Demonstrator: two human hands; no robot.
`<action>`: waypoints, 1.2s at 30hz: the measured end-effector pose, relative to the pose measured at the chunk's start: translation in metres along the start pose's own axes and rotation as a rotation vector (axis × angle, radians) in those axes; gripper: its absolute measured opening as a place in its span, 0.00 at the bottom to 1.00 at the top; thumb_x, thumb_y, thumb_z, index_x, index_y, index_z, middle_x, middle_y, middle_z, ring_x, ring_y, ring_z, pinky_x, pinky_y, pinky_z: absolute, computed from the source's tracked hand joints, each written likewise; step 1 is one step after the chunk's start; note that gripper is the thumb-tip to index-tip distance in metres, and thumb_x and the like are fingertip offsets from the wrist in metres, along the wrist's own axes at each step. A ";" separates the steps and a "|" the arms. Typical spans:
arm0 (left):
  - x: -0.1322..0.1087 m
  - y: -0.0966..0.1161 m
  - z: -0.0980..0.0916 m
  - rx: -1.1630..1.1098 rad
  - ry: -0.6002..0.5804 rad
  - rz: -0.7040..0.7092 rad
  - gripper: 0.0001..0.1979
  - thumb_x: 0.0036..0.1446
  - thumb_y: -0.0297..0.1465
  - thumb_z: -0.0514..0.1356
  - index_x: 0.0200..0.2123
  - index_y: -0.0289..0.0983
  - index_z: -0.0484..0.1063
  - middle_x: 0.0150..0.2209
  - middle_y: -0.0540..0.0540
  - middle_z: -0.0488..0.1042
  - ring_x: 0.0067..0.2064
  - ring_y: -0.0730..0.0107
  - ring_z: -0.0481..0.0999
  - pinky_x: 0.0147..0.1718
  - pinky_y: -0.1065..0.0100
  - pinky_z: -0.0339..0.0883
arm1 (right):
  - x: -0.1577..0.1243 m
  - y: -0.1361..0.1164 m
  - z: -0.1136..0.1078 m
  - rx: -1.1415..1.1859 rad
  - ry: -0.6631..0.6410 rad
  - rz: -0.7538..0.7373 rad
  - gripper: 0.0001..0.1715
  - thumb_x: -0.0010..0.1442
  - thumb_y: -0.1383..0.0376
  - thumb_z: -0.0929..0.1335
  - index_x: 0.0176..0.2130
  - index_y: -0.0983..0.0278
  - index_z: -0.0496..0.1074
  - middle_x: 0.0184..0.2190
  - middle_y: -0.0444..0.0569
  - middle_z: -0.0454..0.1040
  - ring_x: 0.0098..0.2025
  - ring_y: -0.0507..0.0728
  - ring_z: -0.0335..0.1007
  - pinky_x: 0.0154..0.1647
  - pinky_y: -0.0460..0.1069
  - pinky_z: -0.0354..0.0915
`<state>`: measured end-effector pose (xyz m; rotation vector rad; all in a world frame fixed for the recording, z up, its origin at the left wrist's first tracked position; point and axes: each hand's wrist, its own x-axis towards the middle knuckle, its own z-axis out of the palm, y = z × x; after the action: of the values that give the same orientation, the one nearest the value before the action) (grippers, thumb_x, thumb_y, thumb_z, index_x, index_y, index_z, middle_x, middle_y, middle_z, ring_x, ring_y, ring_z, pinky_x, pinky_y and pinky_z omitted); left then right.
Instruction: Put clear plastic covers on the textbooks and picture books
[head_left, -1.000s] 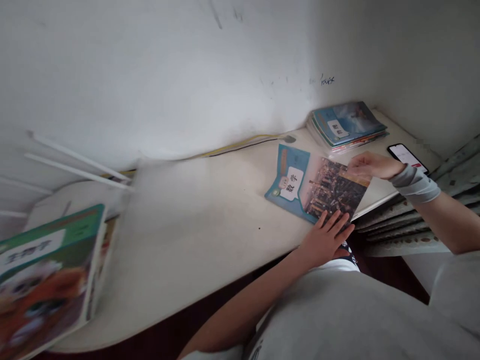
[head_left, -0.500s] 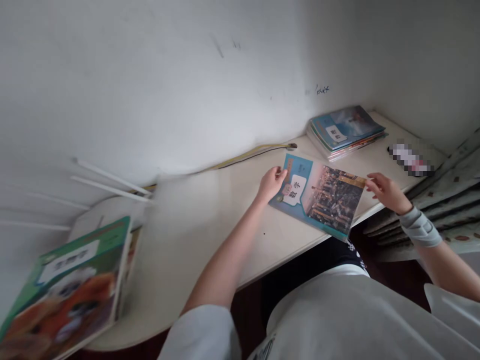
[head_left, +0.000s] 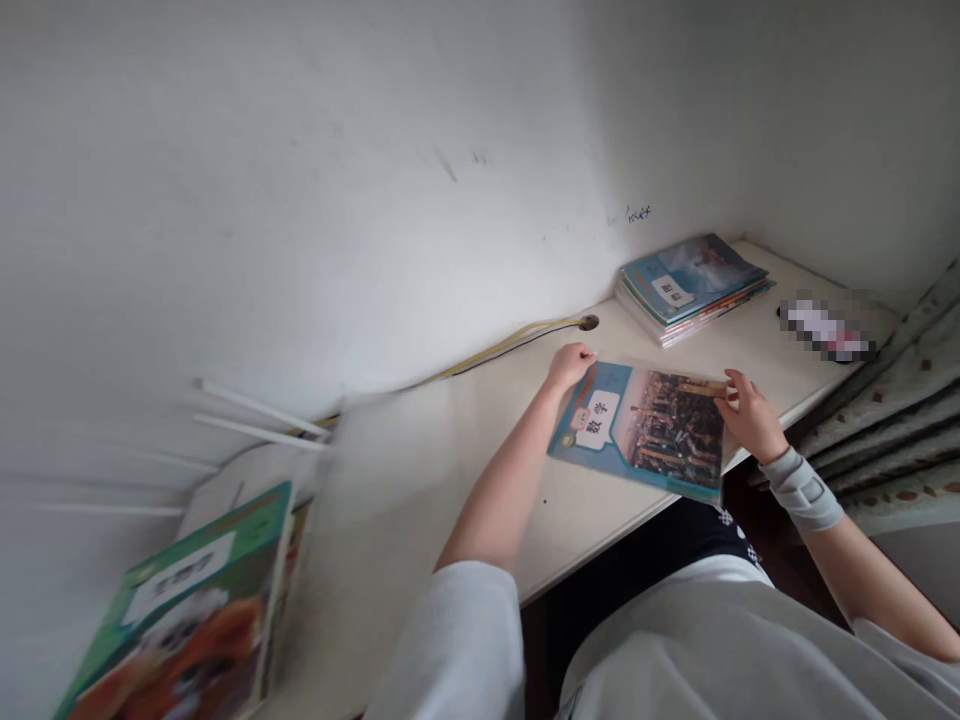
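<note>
A maths textbook (head_left: 660, 425) with a blue border and a city photo on its cover lies across the front part of the white desk (head_left: 465, 450). Clear film seems to show along its far edge. My left hand (head_left: 571, 367) is closed in a pinch at the book's far left corner. On the right edge, my right hand (head_left: 752, 412) grips the book between thumb and fingers; a grey wrist strap (head_left: 802, 490) is around that wrist.
Behind the textbook stands a stack of books (head_left: 694, 285), with a pixelated object (head_left: 825, 328) to its right. A green-covered book (head_left: 195, 610) tops another pile at the left. Cables (head_left: 510, 340) run along the wall to a desk hole; a curtain (head_left: 892, 430) hangs at right.
My left hand has shifted from the textbook's left edge to its far corner. My right hand has a fuller grip on the right edge. The camera view has shifted slightly.
</note>
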<state>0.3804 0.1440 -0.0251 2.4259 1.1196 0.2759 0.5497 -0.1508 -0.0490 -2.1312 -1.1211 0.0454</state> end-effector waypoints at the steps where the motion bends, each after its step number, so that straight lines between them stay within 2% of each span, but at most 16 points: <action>1: -0.007 -0.008 -0.006 0.015 -0.008 -0.021 0.10 0.50 0.34 0.57 0.27 0.35 0.74 0.30 0.45 0.77 0.34 0.67 0.72 0.34 0.69 0.60 | 0.006 -0.003 0.004 -0.007 -0.036 -0.027 0.27 0.56 0.63 0.62 0.55 0.67 0.61 0.44 0.59 0.71 0.37 0.59 0.72 0.40 0.54 0.67; 6: -0.059 -0.056 -0.041 0.088 -0.020 -0.197 0.08 0.49 0.32 0.56 0.23 0.38 0.73 0.24 0.48 0.75 0.33 0.66 0.73 0.32 0.70 0.60 | 0.065 -0.032 0.036 -0.032 -0.319 -0.224 0.25 0.54 0.70 0.63 0.52 0.67 0.65 0.45 0.57 0.73 0.44 0.59 0.70 0.49 0.53 0.63; 9: -0.096 -0.077 -0.051 0.113 -0.001 -0.306 0.09 0.51 0.33 0.55 0.24 0.38 0.72 0.22 0.49 0.74 0.32 0.67 0.73 0.30 0.70 0.60 | 0.103 -0.052 0.062 -0.009 -0.436 -0.280 0.23 0.50 0.71 0.65 0.49 0.66 0.69 0.43 0.51 0.75 0.41 0.55 0.71 0.46 0.48 0.64; 12: -0.120 -0.087 -0.051 0.132 0.033 -0.363 0.09 0.53 0.33 0.54 0.27 0.38 0.72 0.27 0.48 0.76 0.34 0.67 0.74 0.33 0.70 0.62 | 0.124 -0.068 0.084 -0.015 -0.457 -0.269 0.21 0.52 0.68 0.65 0.47 0.68 0.70 0.36 0.50 0.77 0.35 0.53 0.71 0.40 0.46 0.66; 15: -0.130 -0.087 -0.051 0.157 0.053 -0.386 0.09 0.54 0.32 0.54 0.28 0.38 0.72 0.31 0.47 0.77 0.37 0.67 0.74 0.36 0.69 0.63 | 0.126 -0.078 0.096 -0.054 -0.415 -0.238 0.19 0.55 0.68 0.62 0.46 0.68 0.71 0.34 0.50 0.76 0.35 0.54 0.71 0.38 0.47 0.65; 18: -0.133 -0.078 -0.052 0.191 0.072 -0.402 0.10 0.56 0.31 0.52 0.31 0.37 0.73 0.35 0.44 0.77 0.40 0.64 0.74 0.39 0.67 0.64 | 0.122 -0.083 0.095 -0.116 -0.376 -0.226 0.18 0.56 0.69 0.60 0.45 0.66 0.70 0.36 0.50 0.76 0.37 0.55 0.71 0.40 0.49 0.65; 20: -0.138 -0.063 -0.051 0.221 0.108 -0.411 0.13 0.57 0.29 0.49 0.38 0.37 0.72 0.41 0.39 0.76 0.45 0.59 0.73 0.43 0.62 0.64 | 0.119 -0.089 0.089 -0.163 -0.367 -0.235 0.19 0.57 0.70 0.60 0.46 0.65 0.70 0.39 0.53 0.75 0.40 0.58 0.71 0.42 0.51 0.64; 22: -0.148 -0.042 -0.045 0.290 0.192 -0.371 0.18 0.59 0.26 0.45 0.49 0.35 0.67 0.50 0.34 0.71 0.53 0.54 0.68 0.50 0.55 0.60 | 0.114 -0.097 0.080 -0.207 -0.361 -0.260 0.20 0.56 0.71 0.60 0.48 0.66 0.70 0.46 0.58 0.72 0.46 0.62 0.69 0.46 0.54 0.62; 24: -0.162 -0.015 -0.032 0.400 0.297 -0.251 0.23 0.60 0.25 0.43 0.58 0.33 0.59 0.59 0.31 0.61 0.62 0.52 0.58 0.56 0.50 0.53 | 0.102 -0.111 0.072 -0.266 -0.320 -0.352 0.23 0.57 0.72 0.60 0.52 0.69 0.67 0.55 0.63 0.65 0.54 0.66 0.62 0.52 0.58 0.59; 25: -0.170 -0.002 -0.022 0.433 0.309 -0.199 0.24 0.60 0.26 0.44 0.60 0.31 0.56 0.62 0.31 0.55 0.64 0.50 0.52 0.58 0.47 0.48 | 0.092 -0.118 0.070 -0.297 -0.290 -0.426 0.24 0.58 0.72 0.59 0.54 0.70 0.65 0.58 0.64 0.61 0.58 0.67 0.57 0.54 0.59 0.56; 27: -0.183 0.022 0.000 0.431 0.268 -0.115 0.25 0.61 0.30 0.44 0.61 0.29 0.53 0.64 0.30 0.51 0.66 0.48 0.45 0.59 0.44 0.44 | 0.068 -0.134 0.070 -0.325 -0.254 -0.596 0.25 0.62 0.69 0.56 0.57 0.74 0.62 0.61 0.64 0.57 0.63 0.66 0.51 0.59 0.59 0.51; 29: -0.190 0.037 0.019 0.401 0.211 -0.066 0.26 0.62 0.32 0.43 0.62 0.28 0.52 0.64 0.29 0.51 0.66 0.47 0.43 0.59 0.42 0.43 | 0.042 -0.147 0.075 -0.288 -0.287 -0.698 0.26 0.65 0.65 0.54 0.58 0.75 0.61 0.61 0.62 0.58 0.64 0.64 0.49 0.62 0.57 0.49; 32: -0.187 0.042 0.033 0.363 0.094 -0.046 0.28 0.62 0.33 0.43 0.63 0.28 0.50 0.64 0.30 0.52 0.66 0.48 0.44 0.59 0.41 0.42 | 0.018 -0.155 0.088 -0.226 -0.365 -0.747 0.29 0.67 0.60 0.52 0.58 0.73 0.61 0.61 0.58 0.59 0.64 0.60 0.51 0.62 0.54 0.50; 34: -0.181 0.037 0.032 0.346 0.045 -0.052 0.28 0.62 0.35 0.42 0.64 0.31 0.49 0.64 0.35 0.52 0.66 0.50 0.45 0.60 0.42 0.41 | 0.016 -0.150 0.094 -0.218 -0.409 -0.762 0.31 0.67 0.57 0.51 0.58 0.73 0.62 0.60 0.57 0.60 0.63 0.59 0.53 0.62 0.54 0.51; 36: -0.174 0.027 0.025 0.349 0.048 -0.061 0.29 0.63 0.40 0.40 0.64 0.34 0.49 0.65 0.39 0.51 0.66 0.51 0.45 0.61 0.43 0.39 | 0.024 -0.140 0.096 -0.250 -0.438 -0.789 0.32 0.66 0.54 0.53 0.58 0.71 0.62 0.61 0.57 0.60 0.63 0.61 0.52 0.62 0.56 0.50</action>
<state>0.2941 -0.0114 -0.0329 2.6897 1.3567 0.1272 0.4339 -0.0269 -0.0283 -1.7719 -2.2581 0.0037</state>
